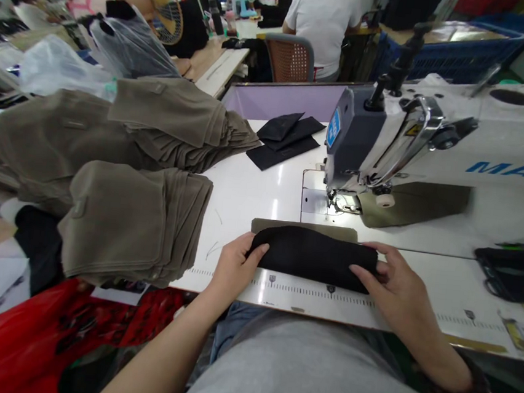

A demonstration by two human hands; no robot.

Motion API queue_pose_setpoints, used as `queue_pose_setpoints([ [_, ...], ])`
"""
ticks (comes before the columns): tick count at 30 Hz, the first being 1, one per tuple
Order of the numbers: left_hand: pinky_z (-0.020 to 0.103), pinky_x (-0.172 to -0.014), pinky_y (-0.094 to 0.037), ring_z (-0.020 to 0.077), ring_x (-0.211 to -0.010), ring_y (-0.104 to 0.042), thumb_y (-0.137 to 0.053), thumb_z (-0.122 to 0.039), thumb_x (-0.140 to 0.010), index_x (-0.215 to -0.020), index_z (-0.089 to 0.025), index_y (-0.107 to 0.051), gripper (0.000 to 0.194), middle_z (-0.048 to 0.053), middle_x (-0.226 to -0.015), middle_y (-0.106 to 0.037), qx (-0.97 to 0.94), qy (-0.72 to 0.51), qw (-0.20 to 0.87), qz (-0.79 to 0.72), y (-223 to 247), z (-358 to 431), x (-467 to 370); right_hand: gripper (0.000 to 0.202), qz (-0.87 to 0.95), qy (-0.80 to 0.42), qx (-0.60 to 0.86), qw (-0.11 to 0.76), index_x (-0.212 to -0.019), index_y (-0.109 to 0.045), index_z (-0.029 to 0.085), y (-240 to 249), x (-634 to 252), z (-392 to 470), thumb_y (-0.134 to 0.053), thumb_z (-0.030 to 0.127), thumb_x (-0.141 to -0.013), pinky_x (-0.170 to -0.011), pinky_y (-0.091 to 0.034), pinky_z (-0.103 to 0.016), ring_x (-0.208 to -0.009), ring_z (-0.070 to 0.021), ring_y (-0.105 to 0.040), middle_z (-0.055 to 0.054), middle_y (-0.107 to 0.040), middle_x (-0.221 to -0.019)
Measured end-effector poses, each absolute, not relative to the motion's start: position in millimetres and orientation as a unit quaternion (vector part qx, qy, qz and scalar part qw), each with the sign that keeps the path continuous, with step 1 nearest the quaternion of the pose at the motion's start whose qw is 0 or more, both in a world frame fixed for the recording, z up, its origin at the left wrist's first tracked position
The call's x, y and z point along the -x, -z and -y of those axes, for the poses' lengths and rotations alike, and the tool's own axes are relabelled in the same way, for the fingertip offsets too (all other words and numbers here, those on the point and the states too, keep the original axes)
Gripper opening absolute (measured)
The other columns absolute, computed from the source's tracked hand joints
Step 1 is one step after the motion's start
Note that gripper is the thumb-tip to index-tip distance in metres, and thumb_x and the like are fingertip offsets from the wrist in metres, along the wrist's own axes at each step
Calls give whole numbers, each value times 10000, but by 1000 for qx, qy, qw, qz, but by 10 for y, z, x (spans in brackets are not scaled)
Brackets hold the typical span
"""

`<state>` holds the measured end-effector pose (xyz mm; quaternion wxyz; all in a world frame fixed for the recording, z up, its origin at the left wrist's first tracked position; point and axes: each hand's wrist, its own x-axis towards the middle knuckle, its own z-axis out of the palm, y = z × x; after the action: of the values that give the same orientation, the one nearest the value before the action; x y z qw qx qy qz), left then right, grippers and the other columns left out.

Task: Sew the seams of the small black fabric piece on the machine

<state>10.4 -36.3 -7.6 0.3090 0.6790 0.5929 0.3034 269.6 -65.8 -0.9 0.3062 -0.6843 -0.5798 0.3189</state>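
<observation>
Black oblong panel of matte cloth [311, 258] stretches from left to right between a person's two bare hands, just above or on the front of a long white sewing table [243, 201] marked with a ruler scale [299, 288] along its near edge. On the table to the right stands a large white industrial sewing machine [517, 147], its needle area beyond the panel; well to the left are folded stacks of grey-brown cloth [120, 220]. Partly covered by the panel, a flat olive strip of material [305, 229] shows along its far edge. The panel looks light and soft, with some body: its upper edge bows in a gentle wave rather than staying straight, so it probably bends easily, would not break if dropped, and its dull surface should not be slippery. Its two short ends seem the best places to take hold, keeping the length between them taut. The left hand [235, 267] is nearly closed, pinching the left end with its thumb on the near face and fingers curled behind. The right hand [401, 291] grips the right end likewise, its thumb lying across the face, the fingertips partly hidden behind the cloth.
</observation>
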Motion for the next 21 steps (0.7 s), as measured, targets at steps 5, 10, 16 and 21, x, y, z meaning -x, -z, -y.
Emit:
queue_pose_setpoints([
  [5,329,-731,-479,194,-807,-603,-465,-283,-837,-904,-163,-607,198,42,-849,-652,-676,-279,270,-626,80,288,-109,613,571,-379,628,370,-1297,-244,196,97,-2713,639,-527,379,-786,-589,-478,-282,-637,-155,-611,4,-631,-709],
  [10,287,-651,-502,165,-721,-616,-508,-235,-807,-1146,-167,-466,349,28,-822,-646,-663,-301,270,-630,125,274,-106,195,649,-230,667,285,-853,-578,199,104,-2700,591,-519,369,-778,-500,-410,-234,-501,-109,-525,29,-563,-588],
  [16,251,-640,-509,147,-740,-598,-429,-190,-853,-1063,-187,-578,258,45,-813,-601,-761,-298,192,-543,149,281,-67,185,659,-216,674,254,-789,-603,199,91,-2644,530,-504,355,-784,-473,-397,-225,-475,-101,-516,35,-563,-548],
  [21,237,-604,-504,138,-682,-567,-418,-191,-866,-1070,-146,-592,272,51,-770,-560,-784,-256,133,-549,135,259,-72,205,648,-217,687,247,-823,-610,192,93,-2650,534,-511,367,-779,-470,-399,-227,-479,-101,-520,30,-568,-560],
])
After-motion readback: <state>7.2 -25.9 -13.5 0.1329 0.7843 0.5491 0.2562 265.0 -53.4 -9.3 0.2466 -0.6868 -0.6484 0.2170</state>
